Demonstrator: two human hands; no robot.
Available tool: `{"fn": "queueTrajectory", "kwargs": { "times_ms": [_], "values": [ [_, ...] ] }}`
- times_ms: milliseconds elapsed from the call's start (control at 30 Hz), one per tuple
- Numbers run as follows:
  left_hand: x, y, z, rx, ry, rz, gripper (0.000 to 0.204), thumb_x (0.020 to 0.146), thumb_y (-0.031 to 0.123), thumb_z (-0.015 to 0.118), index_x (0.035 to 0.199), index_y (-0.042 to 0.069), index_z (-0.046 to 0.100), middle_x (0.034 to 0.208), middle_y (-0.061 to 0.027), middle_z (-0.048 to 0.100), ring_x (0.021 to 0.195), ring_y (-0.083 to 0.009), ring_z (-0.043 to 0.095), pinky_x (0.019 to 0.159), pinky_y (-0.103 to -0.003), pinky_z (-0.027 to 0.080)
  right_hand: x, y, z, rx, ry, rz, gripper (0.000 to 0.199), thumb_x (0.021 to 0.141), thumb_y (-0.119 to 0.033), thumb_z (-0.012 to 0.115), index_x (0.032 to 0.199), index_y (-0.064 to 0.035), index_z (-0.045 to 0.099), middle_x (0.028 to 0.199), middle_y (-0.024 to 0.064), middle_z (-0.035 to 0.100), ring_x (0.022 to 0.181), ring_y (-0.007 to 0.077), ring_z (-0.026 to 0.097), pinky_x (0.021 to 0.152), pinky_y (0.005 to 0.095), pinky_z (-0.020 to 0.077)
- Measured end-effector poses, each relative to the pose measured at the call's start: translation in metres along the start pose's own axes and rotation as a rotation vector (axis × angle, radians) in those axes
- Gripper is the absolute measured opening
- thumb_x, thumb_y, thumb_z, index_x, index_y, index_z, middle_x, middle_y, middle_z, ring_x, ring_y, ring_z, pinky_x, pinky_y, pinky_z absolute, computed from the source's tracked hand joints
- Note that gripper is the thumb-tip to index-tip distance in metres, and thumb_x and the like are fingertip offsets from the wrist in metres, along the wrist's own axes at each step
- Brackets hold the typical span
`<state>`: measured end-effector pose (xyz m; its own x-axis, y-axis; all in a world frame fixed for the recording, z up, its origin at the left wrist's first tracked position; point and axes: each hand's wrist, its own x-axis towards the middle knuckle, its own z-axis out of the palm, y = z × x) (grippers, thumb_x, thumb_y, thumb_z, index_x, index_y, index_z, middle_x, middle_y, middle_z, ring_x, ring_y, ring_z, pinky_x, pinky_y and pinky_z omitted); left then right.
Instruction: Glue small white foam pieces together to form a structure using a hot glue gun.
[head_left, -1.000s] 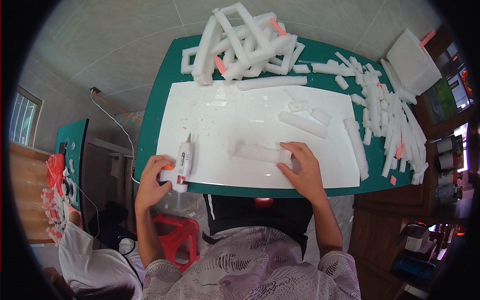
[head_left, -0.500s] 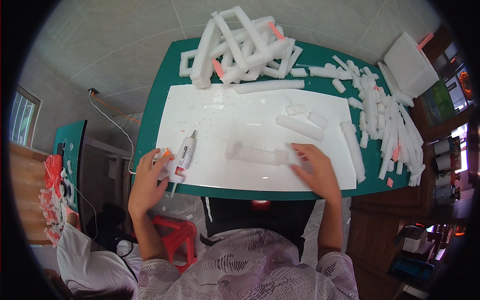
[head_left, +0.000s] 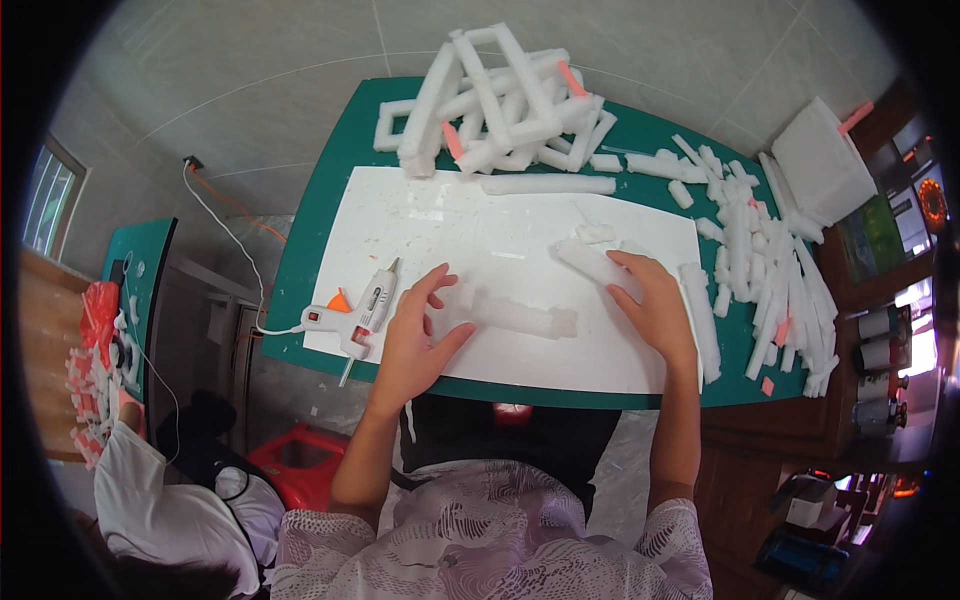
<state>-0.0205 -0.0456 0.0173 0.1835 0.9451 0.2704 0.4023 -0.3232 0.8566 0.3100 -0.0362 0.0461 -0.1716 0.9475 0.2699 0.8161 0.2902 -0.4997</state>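
Observation:
On the white board [head_left: 440, 215] lies an L-shaped white foam piece [head_left: 525, 317], its short arm at the left end. My left hand [head_left: 418, 335] hovers by that end, thumb and fingers apart, holding nothing. At the right, my right hand [head_left: 655, 305] has its fingers spread over the near end of a loose white foam strip [head_left: 588, 260]; whether the fingertips touch it I cannot tell. A small foam block [head_left: 595, 234] sits just beyond the strip. Left of my left hand, a white glue gun [head_left: 370, 305] with an orange trigger part rests on the board.
Foam frames [head_left: 490, 100] are heaped at the back of the green table [head_left: 345, 125]. Loose foam strips [head_left: 790, 290] pile up on the right beside a white foam slab [head_left: 820, 160]. The glue gun's cord [head_left: 258, 280] runs off left. A co-worker [head_left: 165, 500] sits at lower left, near a red stool [head_left: 300, 465].
My left hand has moved right, from beside the glue gun to the L-shaped foam piece. My right hand has left that piece's right end and reached up to the loose strip.

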Motion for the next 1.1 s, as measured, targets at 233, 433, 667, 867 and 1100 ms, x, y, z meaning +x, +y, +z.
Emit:
{"fn": "queueTrajectory", "kwargs": {
  "times_ms": [233, 433, 667, 867, 1100],
  "values": [
    [0.003, -0.006, 0.003, -0.132, -0.06, -0.058, 0.069, 0.081, 0.007, 0.078, 0.142, 0.004, 0.047, 0.129, -0.0094, 0.061, 0.093, -0.0137, 0.051, 0.066, -0.023, 0.044, 0.008, -0.078, -0.016, 0.133, -0.147, -0.21, 0.033, 0.088, -0.014, 0.07, 0.12, -0.0075, 0.067, 0.116, 0.013, 0.067, 0.107, 0.0317, 0.061, 0.095, 0.0398, 0.049],
    [0.005, -0.009, 0.005, -0.156, -0.059, -0.068, 0.064, 0.084, 0.007, 0.075, 0.142, 0.003, 0.047, 0.128, -0.0145, 0.06, 0.095, -0.0124, 0.051, 0.067, -0.023, 0.044, 0.016, -0.092, 0.001, 0.058, -0.199, -0.255, 0.034, 0.088, -0.014, 0.071, 0.121, -0.0101, 0.069, 0.119, 0.0105, 0.066, 0.106, 0.0278, 0.061, 0.093, 0.0379, 0.0507],
    [0.005, -0.012, 0.004, -0.171, -0.067, -0.051, 0.063, 0.085, 0.007, 0.073, 0.142, 0.004, 0.047, 0.128, -0.0138, 0.059, 0.095, -0.0116, 0.052, 0.067, -0.022, 0.043, 0.014, -0.092, 0.008, 0.066, -0.224, -0.263, 0.035, 0.088, -0.014, 0.071, 0.123, -0.0107, 0.068, 0.119, 0.0105, 0.066, 0.107, 0.0279, 0.061, 0.094, 0.0383, 0.05],
    [0.006, -0.012, 0.009, -0.129, -0.014, 0.108, 0.055, 0.085, 0.004, 0.071, 0.137, 0.006, 0.054, 0.125, -0.0099, 0.063, 0.092, -0.0167, 0.055, 0.065, -0.025, 0.044, 0.014, -0.088, 0.01, 0.057, -0.232, -0.278, 0.035, 0.089, -0.015, 0.07, 0.124, -0.0108, 0.068, 0.12, 0.0112, 0.066, 0.109, 0.0287, 0.06, 0.096, 0.0391, 0.049],
    [0.007, -0.011, 0.006, -0.055, -0.013, 0.151, 0.04, 0.086, 0.0, 0.068, 0.126, 0.008, 0.064, 0.127, -0.0103, 0.063, 0.099, -0.0199, 0.058, 0.065, -0.026, 0.045, 0.011, -0.067, -0.012, 0.277, -0.067, -0.189, 0.03, 0.091, -0.013, 0.067, 0.12, -0.0069, 0.067, 0.121, 0.0129, 0.066, 0.111, 0.0272, 0.061, 0.095, 0.036, 0.0486]
  ]
}}
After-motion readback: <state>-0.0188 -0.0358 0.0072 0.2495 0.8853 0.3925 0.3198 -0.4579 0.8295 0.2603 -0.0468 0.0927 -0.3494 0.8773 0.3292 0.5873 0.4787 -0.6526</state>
